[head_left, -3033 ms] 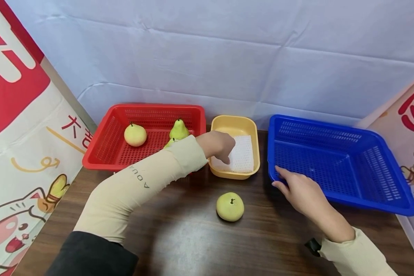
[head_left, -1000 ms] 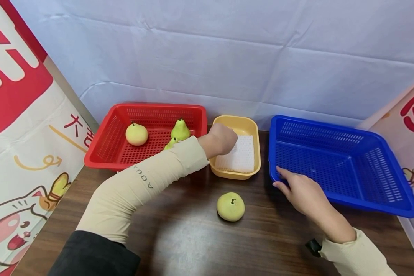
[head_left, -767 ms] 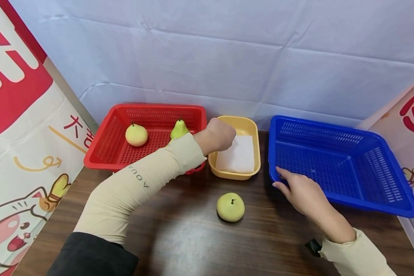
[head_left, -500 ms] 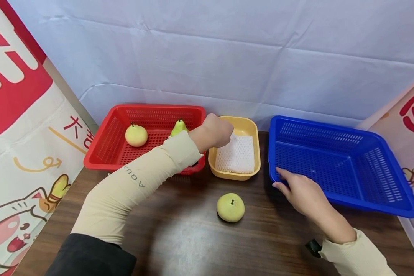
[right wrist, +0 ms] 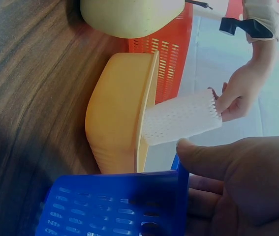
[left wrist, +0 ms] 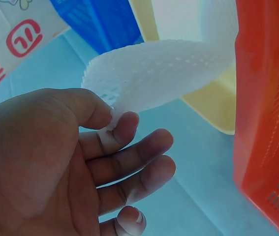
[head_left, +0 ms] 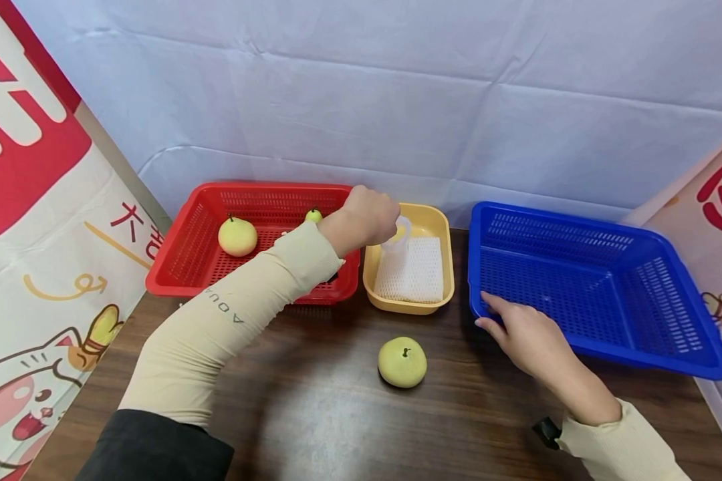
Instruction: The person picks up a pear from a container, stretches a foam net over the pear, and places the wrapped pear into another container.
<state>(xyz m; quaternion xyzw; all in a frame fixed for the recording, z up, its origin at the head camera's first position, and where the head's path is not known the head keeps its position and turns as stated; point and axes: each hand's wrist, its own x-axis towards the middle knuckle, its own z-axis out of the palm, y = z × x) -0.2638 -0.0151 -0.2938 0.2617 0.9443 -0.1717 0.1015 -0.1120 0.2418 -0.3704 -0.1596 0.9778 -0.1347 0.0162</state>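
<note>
My left hand (head_left: 370, 215) pinches the edge of a white foam fruit net (left wrist: 154, 73) between thumb and index finger, the other fingers loosely bent. In the right wrist view the tube-shaped net's lower end overlaps the yellow tray (right wrist: 117, 113). More flat foam nets (head_left: 421, 274) lie in that tray. My right hand (head_left: 526, 334) holds the near left corner of the blue basket (head_left: 475, 267), thumb and fingers on its rim. A round yellow-green pear (head_left: 402, 362) stands on the table in front of the tray.
At the left stands a red basket (head_left: 186, 290) with a round pear (head_left: 237, 236) and a green pear (head_left: 313, 216) mostly hidden by the left arm. A pale cloth (head_left: 361, 100) hangs behind the containers; printed panels (head_left: 36, 267) flank the wooden table (head_left: 313, 427).
My left hand has risen from low in the yellow tray, moving back and slightly left, drawing a foam net up. The right hand keeps its place on the blue basket.
</note>
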